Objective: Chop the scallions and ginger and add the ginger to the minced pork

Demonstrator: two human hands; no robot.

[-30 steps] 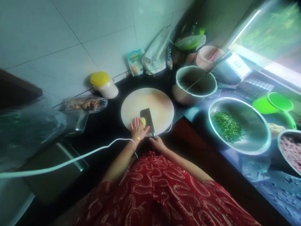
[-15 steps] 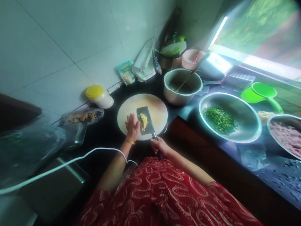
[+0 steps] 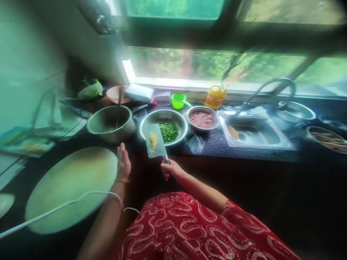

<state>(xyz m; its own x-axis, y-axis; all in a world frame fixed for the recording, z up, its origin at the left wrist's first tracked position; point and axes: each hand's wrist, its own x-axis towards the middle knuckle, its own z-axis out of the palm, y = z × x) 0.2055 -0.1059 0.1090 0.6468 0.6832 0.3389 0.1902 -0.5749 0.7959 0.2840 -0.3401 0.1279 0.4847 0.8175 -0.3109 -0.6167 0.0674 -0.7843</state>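
Head view: the right hand (image 3: 170,169) grips the handle of a cleaver (image 3: 155,145), blade pointing away toward the bowl of chopped greens (image 3: 164,126), minced ginger (image 3: 153,141) heaped on it. The left hand (image 3: 123,164) is open, fingers together, above the desk (image 3: 217,146).

Red garment (image 3: 195,231) with white swirl-and-dot print; gold bangle (image 3: 121,180) on left wrist; white cable (image 3: 62,206) crossing left forearm.

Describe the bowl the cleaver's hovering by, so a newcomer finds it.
Under the window, three bowls line the counter left of the sink. Take the middle steel bowl, just beyond the cleaver. Only it holds chopped greens.
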